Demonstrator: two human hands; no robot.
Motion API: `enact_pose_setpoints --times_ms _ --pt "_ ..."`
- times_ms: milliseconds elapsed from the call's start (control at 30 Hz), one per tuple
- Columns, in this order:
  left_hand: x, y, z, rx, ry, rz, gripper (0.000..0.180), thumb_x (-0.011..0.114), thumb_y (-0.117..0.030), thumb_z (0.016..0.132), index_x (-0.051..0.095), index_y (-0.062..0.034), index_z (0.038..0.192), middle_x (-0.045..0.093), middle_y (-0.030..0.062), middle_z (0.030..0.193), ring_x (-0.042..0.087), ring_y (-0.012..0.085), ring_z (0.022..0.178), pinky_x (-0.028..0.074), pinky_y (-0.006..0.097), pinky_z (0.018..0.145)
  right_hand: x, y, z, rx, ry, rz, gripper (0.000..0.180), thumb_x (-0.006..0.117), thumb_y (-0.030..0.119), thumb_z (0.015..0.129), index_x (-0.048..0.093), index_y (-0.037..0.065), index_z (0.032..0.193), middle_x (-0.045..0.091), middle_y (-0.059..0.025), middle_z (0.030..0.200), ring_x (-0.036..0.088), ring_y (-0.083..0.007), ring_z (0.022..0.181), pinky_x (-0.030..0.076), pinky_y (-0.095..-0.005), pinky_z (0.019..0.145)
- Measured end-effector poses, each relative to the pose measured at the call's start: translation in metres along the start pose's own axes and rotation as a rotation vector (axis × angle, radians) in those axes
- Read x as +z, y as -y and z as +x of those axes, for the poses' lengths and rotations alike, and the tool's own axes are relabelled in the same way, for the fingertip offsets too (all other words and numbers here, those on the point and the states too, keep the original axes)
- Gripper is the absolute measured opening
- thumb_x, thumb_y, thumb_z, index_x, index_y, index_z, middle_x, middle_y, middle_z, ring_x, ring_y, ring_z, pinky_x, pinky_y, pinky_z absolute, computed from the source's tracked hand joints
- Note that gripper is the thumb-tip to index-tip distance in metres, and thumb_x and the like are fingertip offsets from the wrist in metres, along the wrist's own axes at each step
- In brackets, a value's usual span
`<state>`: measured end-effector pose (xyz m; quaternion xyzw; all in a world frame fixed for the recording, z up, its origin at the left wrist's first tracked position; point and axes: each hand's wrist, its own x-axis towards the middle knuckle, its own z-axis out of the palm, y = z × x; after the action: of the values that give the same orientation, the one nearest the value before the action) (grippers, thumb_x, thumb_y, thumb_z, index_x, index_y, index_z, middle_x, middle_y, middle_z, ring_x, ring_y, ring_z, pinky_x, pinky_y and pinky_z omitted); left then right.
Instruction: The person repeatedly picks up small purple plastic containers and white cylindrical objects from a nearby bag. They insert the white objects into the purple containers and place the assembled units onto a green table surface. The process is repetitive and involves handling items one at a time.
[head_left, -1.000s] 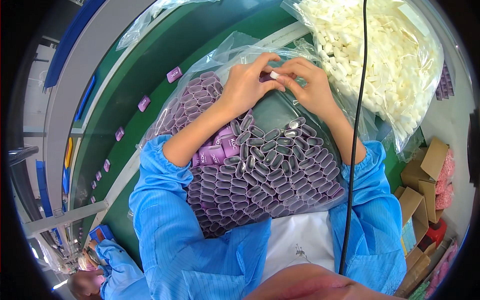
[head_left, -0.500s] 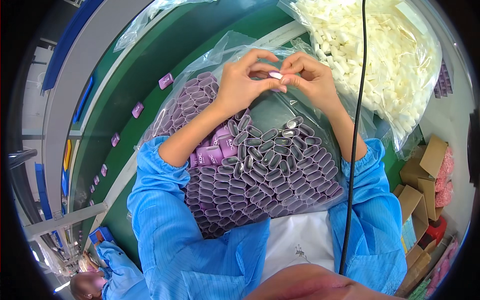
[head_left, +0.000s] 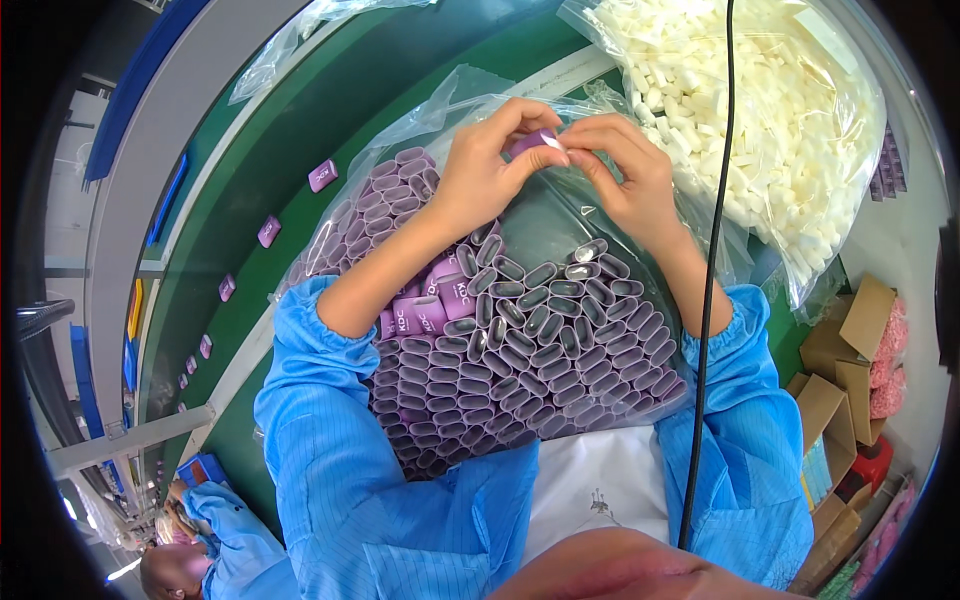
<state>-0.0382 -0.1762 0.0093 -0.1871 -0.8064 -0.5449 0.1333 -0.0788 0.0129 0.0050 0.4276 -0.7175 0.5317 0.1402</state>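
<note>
Between thumb and fingers, my left hand (head_left: 487, 160) grips a small purple oval shell (head_left: 532, 141). My right hand (head_left: 627, 170) pinches at the shell's right end, where the tip of a white plug (head_left: 555, 144) shows; most of the plug is hidden. Below both hands lies a clear plastic bag (head_left: 560, 215) with many purple oval shells (head_left: 520, 340) packed side by side, open ends up. A few shells (head_left: 420, 313) lie on their sides near my left forearm. To the upper right, an open clear bag (head_left: 800, 262) is full of cream-white oval plugs (head_left: 740, 130).
A green conveyor belt (head_left: 300, 235) curves along the left, with spaced purple shells (head_left: 268, 231) on it. A black cable (head_left: 712, 250) hangs down past my right forearm. Cardboard boxes (head_left: 865, 315) stand at the right. Another person in blue (head_left: 235, 530) is at lower left.
The purple shell now shows more fully in my left hand, and less of the white plug is visible. The shells on the belt have shifted slightly down and left.
</note>
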Motion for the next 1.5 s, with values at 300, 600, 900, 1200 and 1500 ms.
enact_pose_setpoints --times_ms 300,600,900,1200,1500 --pt "-0.001 -0.003 0.000 -0.072 0.152 -0.019 0.025 0.051 -0.012 0.096 0.048 -0.0011 0.118 0.053 0.0083 0.109 0.054 0.0156 0.095 0.044 0.029 0.086 0.013 0.003 -0.006 0.220 -0.147 0.244 0.010 0.068 0.001 0.082 0.069 0.000 0.092 0.063 -0.0070 0.093 0.061 -0.0132 0.076 0.049 -0.0254 0.069" --pt "-0.006 -0.004 -0.001 -0.075 0.259 -0.080 0.028 0.044 -0.021 0.100 0.046 -0.0010 0.119 0.051 0.0084 0.112 0.048 0.0165 0.107 0.037 0.029 0.096 0.005 0.014 -0.002 0.018 -0.096 0.033 0.018 0.073 0.000 0.075 0.068 0.002 0.093 0.062 -0.0079 0.092 0.060 -0.0135 0.073 0.049 -0.0258 0.063" --pt "0.000 -0.005 -0.002 -0.068 0.178 -0.080 0.029 0.043 -0.022 0.101 0.051 -0.0002 0.117 0.053 0.0071 0.108 0.051 0.0146 0.101 0.041 0.028 0.090 0.010 0.005 -0.008 0.086 -0.128 0.150 0.014 0.069 -0.005 0.076 0.065 0.000 0.088 0.061 -0.0083 0.090 0.058 -0.0145 0.071 0.048 -0.0255 0.063" --pt "0.003 -0.013 0.000 0.181 0.069 0.167 0.021 0.048 -0.013 0.096 0.054 -0.0004 0.112 0.055 0.0129 0.105 0.054 0.0256 0.096 0.043 0.034 0.087 0.010 0.015 -0.001 0.249 -0.253 0.431 0.009 0.067 -0.004 0.079 0.064 -0.001 0.087 0.062 -0.0072 0.085 0.059 -0.0122 0.070 0.047 -0.0244 0.060" --pt "0.001 -0.011 0.002 0.298 0.137 0.279 0.020 0.050 -0.010 0.093 0.052 -0.0003 0.110 0.055 0.0143 0.105 0.053 0.0313 0.095 0.044 0.037 0.084 -0.010 0.005 -0.002 0.182 0.060 0.158 0.011 0.069 0.000 0.076 0.061 0.001 0.084 0.059 -0.0043 0.076 0.056 -0.0106 0.063 0.044 -0.0235 0.055"
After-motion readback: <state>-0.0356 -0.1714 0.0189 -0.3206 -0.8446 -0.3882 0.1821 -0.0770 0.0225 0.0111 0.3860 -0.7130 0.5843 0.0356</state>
